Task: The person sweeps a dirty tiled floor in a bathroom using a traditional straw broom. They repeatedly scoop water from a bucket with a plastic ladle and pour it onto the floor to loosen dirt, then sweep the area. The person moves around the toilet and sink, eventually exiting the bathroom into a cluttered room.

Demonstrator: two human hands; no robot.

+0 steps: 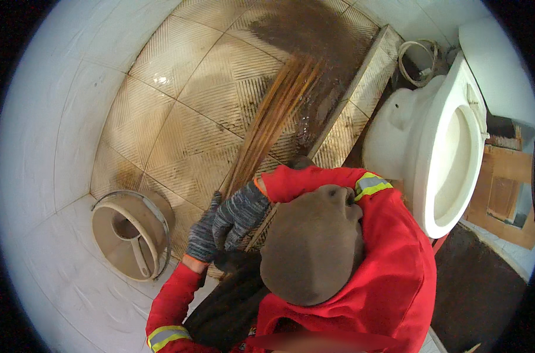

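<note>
Brown, wet grime covers the far part of the tiled floor (pixel 179 106), densest by the raised tile step (pixel 361 76) at the far right edge, where the broom's tips are sweeping and blurred. The nearer tiles show only thin streaks in their grooves, so by my reading the scrubbing is partway along: dirt has been loosened and pushed toward the far corner, but that dark patch and a glistening puddle beside the step are left.

One toilet (pixel 438 147) stands at the floor's right edge, seat up. One beige bucket (pixel 132 232), with a dipper inside it, sits on the white tiles at the near left corner. One coiled hose (pixel 417 59) lies behind the toilet.

One stick broom (pixel 273 117) runs from the near edge up to the dirty patch. Both hands wear grey knit gloves. The right hand (pixel 244 212) is wrapped tight round the broom's bundled end; the left hand (pixel 204 235) closes round it just below, touching the right.
</note>
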